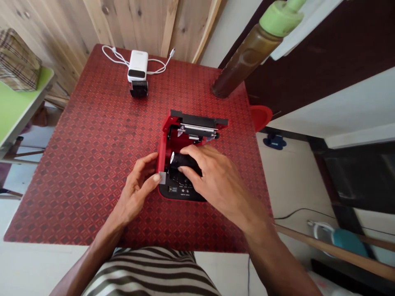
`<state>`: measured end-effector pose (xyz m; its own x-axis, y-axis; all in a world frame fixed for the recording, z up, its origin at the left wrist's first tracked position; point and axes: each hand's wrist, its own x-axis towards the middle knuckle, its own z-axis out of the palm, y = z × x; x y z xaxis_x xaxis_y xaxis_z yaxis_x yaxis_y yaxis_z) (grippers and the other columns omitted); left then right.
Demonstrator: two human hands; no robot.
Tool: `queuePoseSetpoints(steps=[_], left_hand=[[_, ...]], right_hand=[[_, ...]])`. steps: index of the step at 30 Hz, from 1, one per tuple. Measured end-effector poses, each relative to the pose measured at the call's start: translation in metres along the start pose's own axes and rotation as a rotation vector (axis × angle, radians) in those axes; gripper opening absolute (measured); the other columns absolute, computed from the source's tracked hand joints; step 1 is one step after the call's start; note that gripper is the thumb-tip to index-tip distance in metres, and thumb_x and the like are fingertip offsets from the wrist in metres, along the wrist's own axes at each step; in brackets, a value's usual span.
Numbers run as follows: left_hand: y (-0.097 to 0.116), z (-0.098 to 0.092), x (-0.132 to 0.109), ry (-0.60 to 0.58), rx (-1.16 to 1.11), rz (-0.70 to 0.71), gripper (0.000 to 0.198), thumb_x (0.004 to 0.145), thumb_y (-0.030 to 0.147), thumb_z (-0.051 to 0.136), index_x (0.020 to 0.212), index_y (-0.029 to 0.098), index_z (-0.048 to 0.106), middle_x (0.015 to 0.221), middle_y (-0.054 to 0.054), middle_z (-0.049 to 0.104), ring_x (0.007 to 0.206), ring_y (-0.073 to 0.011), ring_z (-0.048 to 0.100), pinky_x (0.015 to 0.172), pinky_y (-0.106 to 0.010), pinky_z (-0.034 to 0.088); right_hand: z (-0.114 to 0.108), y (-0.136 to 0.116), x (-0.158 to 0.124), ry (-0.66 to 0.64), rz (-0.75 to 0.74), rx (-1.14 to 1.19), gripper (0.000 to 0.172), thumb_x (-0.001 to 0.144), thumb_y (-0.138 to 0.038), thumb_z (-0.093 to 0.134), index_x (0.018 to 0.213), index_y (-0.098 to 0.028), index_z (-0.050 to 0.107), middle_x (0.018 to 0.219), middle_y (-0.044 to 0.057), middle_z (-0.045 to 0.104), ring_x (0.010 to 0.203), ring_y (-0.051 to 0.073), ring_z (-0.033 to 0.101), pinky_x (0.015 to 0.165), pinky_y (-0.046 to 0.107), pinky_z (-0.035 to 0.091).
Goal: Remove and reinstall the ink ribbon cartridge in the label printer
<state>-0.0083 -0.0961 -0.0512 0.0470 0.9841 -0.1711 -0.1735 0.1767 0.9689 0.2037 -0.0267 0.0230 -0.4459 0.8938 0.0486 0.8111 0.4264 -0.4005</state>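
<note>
A small red and black printer (161,153) stands on the table with its lid (197,119) raised. My right hand (216,172) pinches a black roll (179,159) with a white end between thumb and fingers, over the open bay. The roll's right part is hidden under my palm. At the printer's left side, my left hand (138,183) steadies the case, its thumb on a grey tab (162,178) at the corner and its fingers along the outer wall.
A white power bank (138,65) with a white cable (159,68) lies at the back of the red patterned table (92,164), by a small black piece (139,89). A tall brown bottle (243,61) with a green cap stands at the back right. A green table (18,107) is at the left.
</note>
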Motion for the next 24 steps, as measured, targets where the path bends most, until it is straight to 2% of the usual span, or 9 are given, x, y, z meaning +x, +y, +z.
queuePoseSetpoints(steps=[4, 10, 12, 18, 22, 24], left_hand=[[0.001, 0.0, 0.0, -0.003, 0.008, 0.009, 0.055, 0.106, 0.059, 0.078, 0.153, 0.031, 0.068, 0.16, -0.01, 0.073, 0.143, -0.0369, 0.072, 0.123, -0.058, 0.057], [0.001, 0.001, 0.0, 0.005, -0.01, -0.001, 0.057, 0.105, 0.06, 0.079, 0.152, 0.03, 0.069, 0.16, -0.011, 0.073, 0.143, -0.0365, 0.072, 0.123, -0.057, 0.057], [0.001, 0.001, 0.0, 0.006, -0.009, -0.003, 0.057, 0.105, 0.06, 0.079, 0.153, 0.029, 0.069, 0.16, -0.011, 0.074, 0.145, -0.037, 0.071, 0.124, -0.058, 0.057], [0.001, 0.001, 0.0, 0.004, 0.001, -0.006, 0.057, 0.105, 0.061, 0.079, 0.152, 0.031, 0.07, 0.159, -0.01, 0.074, 0.147, -0.0386, 0.07, 0.125, -0.06, 0.056], [0.001, 0.001, 0.0, 0.004, -0.009, -0.004, 0.056, 0.105, 0.06, 0.079, 0.153, 0.031, 0.07, 0.159, -0.01, 0.074, 0.143, -0.0375, 0.072, 0.123, -0.058, 0.057], [0.001, 0.001, 0.0, 0.002, -0.009, -0.003, 0.056, 0.105, 0.059, 0.079, 0.153, 0.03, 0.069, 0.159, -0.011, 0.074, 0.143, -0.0371, 0.072, 0.123, -0.058, 0.058]], right_hand=[[0.007, -0.002, 0.007, 0.047, -0.016, -0.055, 0.018, 0.099, -0.012, 0.072, 0.106, -0.026, 0.081, 0.113, 0.01, 0.084, 0.112, 0.034, 0.077, 0.103, 0.052, 0.062], [0.015, 0.004, 0.014, -0.028, -0.015, -0.092, 0.017, 0.1, -0.014, 0.074, 0.108, -0.024, 0.086, 0.113, 0.012, 0.086, 0.112, 0.035, 0.078, 0.101, 0.054, 0.064], [0.017, 0.006, 0.017, -0.047, -0.01, -0.114, 0.015, 0.098, -0.013, 0.076, 0.103, -0.024, 0.086, 0.107, 0.012, 0.087, 0.108, 0.035, 0.079, 0.098, 0.053, 0.064], [0.018, 0.003, 0.023, -0.057, 0.07, -0.202, 0.013, 0.092, -0.015, 0.084, 0.087, -0.027, 0.084, 0.088, 0.01, 0.081, 0.094, 0.034, 0.078, 0.071, 0.042, 0.059], [0.017, -0.003, 0.027, -0.068, 0.109, -0.238, 0.011, 0.094, -0.016, 0.084, 0.089, -0.026, 0.087, 0.087, 0.011, 0.081, 0.088, 0.032, 0.078, 0.068, 0.039, 0.056], [0.014, -0.008, 0.031, -0.122, 0.17, -0.273, 0.011, 0.096, -0.017, 0.082, 0.093, -0.025, 0.088, 0.089, 0.012, 0.082, 0.088, 0.032, 0.079, 0.069, 0.039, 0.057]])
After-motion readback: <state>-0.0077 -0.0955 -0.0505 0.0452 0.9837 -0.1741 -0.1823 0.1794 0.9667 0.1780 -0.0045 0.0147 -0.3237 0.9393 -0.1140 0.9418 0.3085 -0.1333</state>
